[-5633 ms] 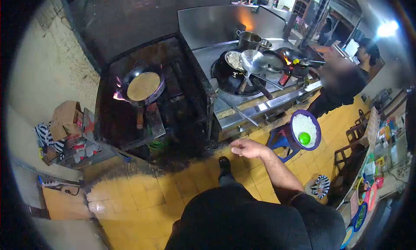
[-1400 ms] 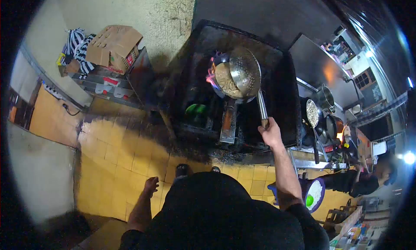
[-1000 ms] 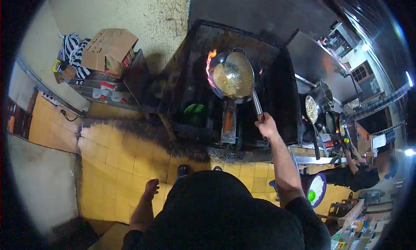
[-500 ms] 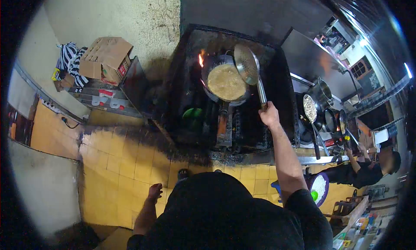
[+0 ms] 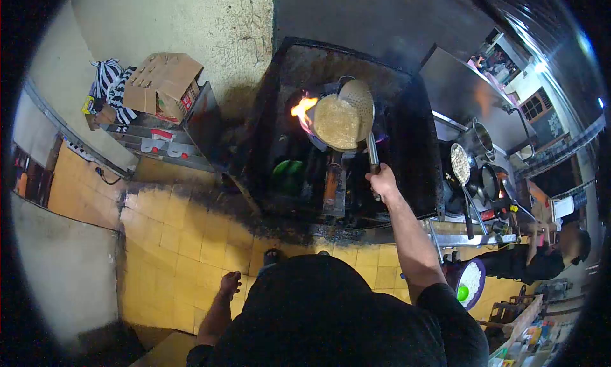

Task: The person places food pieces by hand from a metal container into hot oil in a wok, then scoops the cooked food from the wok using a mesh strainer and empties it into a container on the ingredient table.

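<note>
My right hand (image 5: 382, 179) is closed round the handle of a large perforated skimmer (image 5: 358, 103). The skimmer's bowl lies over the right side of a wok of bubbling, pale golden oil (image 5: 336, 124) on the dark stove. Flames (image 5: 303, 108) rise at the wok's left edge, and its wooden handle (image 5: 331, 181) points toward me. My left hand (image 5: 230, 283) hangs low over the yellow floor, away from the stove, its fingers loosely curled; whether it holds anything is too small to tell.
On the right counter are a strainer of pale food (image 5: 459, 163), a metal pot (image 5: 482, 136) and pans. A co-worker (image 5: 541, 259) stands beyond the purple tub of white food (image 5: 472, 281). A cardboard box (image 5: 162, 87) sits on the left shelf.
Over the last seconds my right hand came to hold the skimmer at the wok. Since half a second ago the skimmer has moved down and left, over the oil; the flame has grown.
</note>
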A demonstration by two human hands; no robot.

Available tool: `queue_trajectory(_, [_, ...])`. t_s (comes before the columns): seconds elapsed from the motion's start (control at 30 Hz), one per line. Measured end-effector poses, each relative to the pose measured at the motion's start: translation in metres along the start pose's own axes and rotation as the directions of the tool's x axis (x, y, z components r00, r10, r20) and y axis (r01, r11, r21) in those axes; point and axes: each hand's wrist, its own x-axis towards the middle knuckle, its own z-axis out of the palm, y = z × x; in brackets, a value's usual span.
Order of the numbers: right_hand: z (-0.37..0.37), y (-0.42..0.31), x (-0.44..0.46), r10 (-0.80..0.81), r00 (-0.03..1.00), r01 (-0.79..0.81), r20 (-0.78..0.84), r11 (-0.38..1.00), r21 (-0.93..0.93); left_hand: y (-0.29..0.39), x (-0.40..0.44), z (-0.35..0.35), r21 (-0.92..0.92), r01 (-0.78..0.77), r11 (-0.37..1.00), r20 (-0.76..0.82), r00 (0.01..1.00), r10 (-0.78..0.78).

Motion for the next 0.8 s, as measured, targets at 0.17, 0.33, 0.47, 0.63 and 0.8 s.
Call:
queue_trajectory(0.17, [-0.006, 0.013, -0.008, -0.256, 0.963, 0.229, -0.087, 0.943, -0.241, -0.002, 0.005, -0.007, 0.005, -0.006, 1.0, 0.007, 1.0, 0.006])
queue_trajectory(0.33, [-0.014, -0.006, -0.044, -0.274, 0.956, 0.234, -0.103, 0.926, -0.295, 0.006, 0.008, -0.004, 0.021, 0.003, 1.0, 0.005, 1.0, -0.003])
queue_trajectory(0.47, [-0.012, -0.009, -0.056, -0.291, 0.953, 0.269, -0.09, 0.942, -0.203, 0.019, 0.003, 0.007, 0.077, -0.001, 0.997, -0.018, 1.0, 0.002])
queue_trajectory(0.63, [0.001, 0.008, -0.035, -0.237, 0.971, 0.23, -0.018, 0.958, -0.173, 0.028, 0.01, 0.006, 0.09, -0.012, 0.996, 0.016, 1.0, 0.01])
queue_trajectory(0.8, [0.003, 0.015, -0.019, -0.253, 0.967, 0.233, -0.039, 0.933, -0.275, 0.021, 0.025, 0.0, 0.093, -0.03, 0.995, 0.01, 1.0, 0.029])
